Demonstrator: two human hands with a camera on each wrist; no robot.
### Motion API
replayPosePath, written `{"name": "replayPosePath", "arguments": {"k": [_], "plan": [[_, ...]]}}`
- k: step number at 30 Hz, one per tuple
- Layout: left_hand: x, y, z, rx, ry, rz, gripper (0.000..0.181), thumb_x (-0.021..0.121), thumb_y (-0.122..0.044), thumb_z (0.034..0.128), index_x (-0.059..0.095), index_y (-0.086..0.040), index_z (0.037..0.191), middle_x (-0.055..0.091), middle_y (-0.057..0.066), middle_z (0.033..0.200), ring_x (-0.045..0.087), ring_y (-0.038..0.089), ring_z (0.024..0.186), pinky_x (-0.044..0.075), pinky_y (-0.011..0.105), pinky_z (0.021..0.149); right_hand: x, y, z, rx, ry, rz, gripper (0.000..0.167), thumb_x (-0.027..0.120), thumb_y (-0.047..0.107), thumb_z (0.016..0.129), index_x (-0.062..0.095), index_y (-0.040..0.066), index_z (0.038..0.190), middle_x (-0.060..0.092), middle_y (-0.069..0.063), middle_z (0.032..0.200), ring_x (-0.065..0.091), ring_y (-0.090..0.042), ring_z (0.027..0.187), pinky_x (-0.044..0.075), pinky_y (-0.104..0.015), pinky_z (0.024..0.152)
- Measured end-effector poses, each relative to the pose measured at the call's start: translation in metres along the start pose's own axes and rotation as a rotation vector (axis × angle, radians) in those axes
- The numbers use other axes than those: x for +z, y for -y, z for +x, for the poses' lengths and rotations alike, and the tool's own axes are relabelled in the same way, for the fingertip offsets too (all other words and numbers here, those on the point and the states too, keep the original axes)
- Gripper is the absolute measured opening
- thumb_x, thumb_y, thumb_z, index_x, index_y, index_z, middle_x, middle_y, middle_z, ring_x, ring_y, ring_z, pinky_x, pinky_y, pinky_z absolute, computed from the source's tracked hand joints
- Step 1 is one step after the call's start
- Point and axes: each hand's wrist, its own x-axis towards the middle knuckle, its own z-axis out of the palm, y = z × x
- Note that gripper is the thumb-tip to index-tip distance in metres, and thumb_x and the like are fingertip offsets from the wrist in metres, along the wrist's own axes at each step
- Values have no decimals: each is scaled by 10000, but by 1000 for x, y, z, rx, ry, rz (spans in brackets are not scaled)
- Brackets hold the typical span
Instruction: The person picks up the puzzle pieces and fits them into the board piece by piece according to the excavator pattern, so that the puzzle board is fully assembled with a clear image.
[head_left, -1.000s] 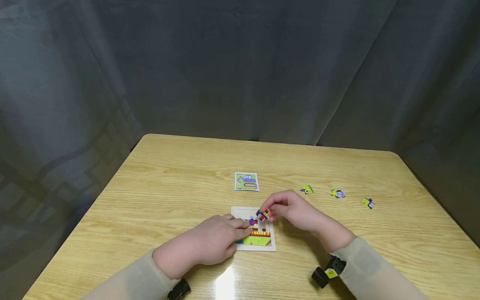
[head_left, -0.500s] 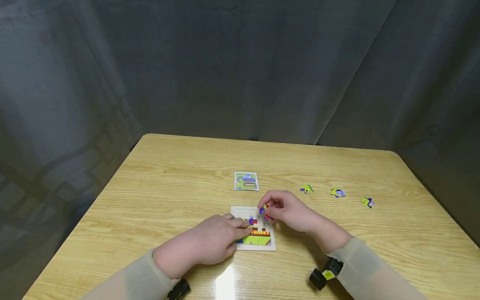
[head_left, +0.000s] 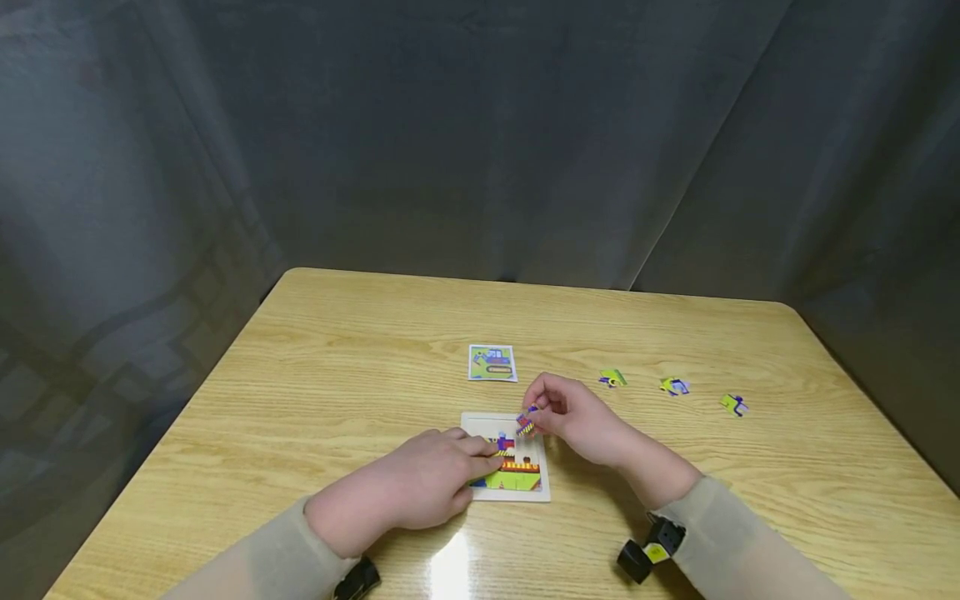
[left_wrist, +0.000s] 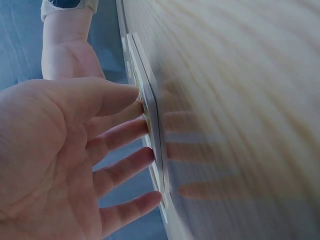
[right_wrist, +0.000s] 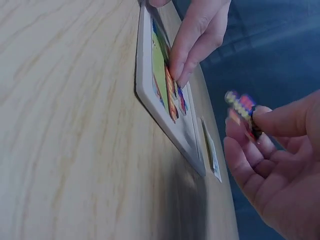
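A white-framed jigsaw puzzle tray (head_left: pixel 543 493) lies on the table, its lower part filled with green, orange and purple pieces. My left hand (head_left: pixel 423 482) rests on the tray's left side, fingers extended over the fitted pieces; the left wrist view shows those fingers (left_wrist: pixel 125 167) fairly straight and spread at the tray's edge. Above the tray's upper right, my right hand (head_left: pixel 581 419) pinches a puzzle piece (head_left: pixel 526 423) with purple, red and yellow-striped print. In the right wrist view the puzzle piece (right_wrist: pixel 245 107) is tilted between thumb and fingers, clear of the tray.
A small picture card (head_left: pixel 492 363) of an excavator lies beyond the tray. To the right, three loose pieces lie apart: a left one (head_left: pixel 612 378), a middle one (head_left: pixel 674 386) and a right one (head_left: pixel 734 405). Dark curtains (head_left: pixel 480 150) hang behind the wooden table (head_left: pixel 360 333).
The pinched puzzle piece has turned in my right hand's fingers, its striped edge now facing down toward the tray. My left hand stays in place.
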Motion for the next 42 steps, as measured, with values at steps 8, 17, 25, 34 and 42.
{"name": "replayPosePath", "arguments": {"k": [8, 17, 25, 34, 42], "plan": [[1, 0, 0, 10, -13, 7, 494, 640, -201, 928, 568, -162, 1415, 537, -25, 1400, 512, 184, 1222, 461, 382, 957, 5, -3, -2, 63, -51, 27, 85, 648, -57, 890, 579, -18, 920, 623, -119, 744, 525, -232, 618, 411, -244, 510], [-1, -1, -1, 11, -14, 8, 494, 645, -196, 927, 570, -149, 1413, 534, -16, 1407, 509, 189, 1234, 454, 381, 970, 16, -5, -7, 110, -49, 21, 106, 684, -22, 878, 580, -9, 892, 556, -60, 719, 521, -184, 622, 425, -242, 510], [0, -1, -1, 20, -33, 8, 489, 648, -191, 922, 578, -141, 1404, 542, -6, 1400, 517, 190, 1226, 452, 373, 976, 19, -7, -11, 83, -61, -147, 106, 667, -56, 882, 619, 38, 885, 517, -32, 746, 483, -178, 691, 387, -241, 580], [1, -1, 0, 5, -19, 12, 488, 639, -207, 934, 569, -159, 1414, 534, -24, 1405, 509, 182, 1237, 450, 382, 982, 19, -10, -15, 74, -64, -251, 152, 674, -47, 882, 682, 102, 855, 549, -2, 773, 508, -190, 763, 421, -279, 655], [-1, -2, -1, -7, -10, 6, 484, 639, -214, 937, 570, -172, 1414, 532, -40, 1405, 508, 176, 1235, 459, 393, 963, 17, -7, -13, 42, -57, -205, 140, 680, -77, 858, 679, 60, 833, 533, -16, 731, 499, -187, 724, 411, -255, 623]]}}
